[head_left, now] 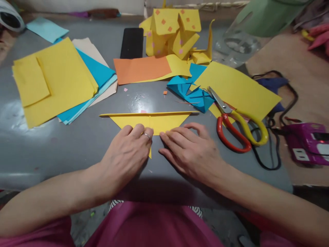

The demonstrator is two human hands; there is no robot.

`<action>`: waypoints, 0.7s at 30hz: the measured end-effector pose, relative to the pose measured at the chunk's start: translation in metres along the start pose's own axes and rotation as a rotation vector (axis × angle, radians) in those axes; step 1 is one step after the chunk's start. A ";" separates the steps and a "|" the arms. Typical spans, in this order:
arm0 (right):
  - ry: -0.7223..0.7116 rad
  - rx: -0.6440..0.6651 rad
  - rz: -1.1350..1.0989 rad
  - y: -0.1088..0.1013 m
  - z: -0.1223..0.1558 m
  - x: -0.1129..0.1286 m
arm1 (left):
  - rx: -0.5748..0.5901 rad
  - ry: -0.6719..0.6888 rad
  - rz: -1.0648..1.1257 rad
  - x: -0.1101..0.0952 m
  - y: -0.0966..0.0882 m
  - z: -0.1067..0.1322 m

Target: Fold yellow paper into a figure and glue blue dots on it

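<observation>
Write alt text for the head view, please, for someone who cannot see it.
A person's left hand and right hand rest on a folded yellow paper on a grey table. Red-and-yellow-handled scissors lie to the right, a stack of coloured paper to the left, and a spotted yellow paper model stands behind.

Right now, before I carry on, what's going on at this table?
A person has both hands on a folded yellow paper: the left hand and the right hand rest their fingers along its near edge. Scissors lie to the right, held by neither hand. A pile of coloured sheets lies at the left, and a spotted yellow paper figure stands toward the back, beside a black phone.
</observation>
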State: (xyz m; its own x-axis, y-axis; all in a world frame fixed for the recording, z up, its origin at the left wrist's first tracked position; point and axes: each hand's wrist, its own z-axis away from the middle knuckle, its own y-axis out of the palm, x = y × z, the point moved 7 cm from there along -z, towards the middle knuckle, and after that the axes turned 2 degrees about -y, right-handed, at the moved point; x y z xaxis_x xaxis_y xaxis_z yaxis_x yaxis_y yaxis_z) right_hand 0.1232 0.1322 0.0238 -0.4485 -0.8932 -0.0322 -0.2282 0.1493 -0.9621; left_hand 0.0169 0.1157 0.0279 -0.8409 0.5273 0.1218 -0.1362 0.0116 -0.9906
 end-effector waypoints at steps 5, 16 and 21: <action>0.037 -0.028 0.077 -0.011 0.013 -0.011 | 0.142 -0.044 0.053 0.010 0.005 -0.004; -0.172 -0.124 -0.033 0.001 -0.019 0.006 | 0.024 -0.033 0.525 0.052 0.014 0.022; -0.213 -0.088 -0.205 0.003 -0.022 0.008 | 0.034 -0.018 0.482 0.057 0.020 0.022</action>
State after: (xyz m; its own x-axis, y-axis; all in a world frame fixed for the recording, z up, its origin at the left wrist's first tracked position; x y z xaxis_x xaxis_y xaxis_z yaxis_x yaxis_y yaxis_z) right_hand 0.0998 0.1346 0.0265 -0.1962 -0.9759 0.0957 -0.3732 -0.0160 -0.9276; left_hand -0.0448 0.1274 0.0163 -0.8215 0.4507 -0.3493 0.2545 -0.2584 -0.9319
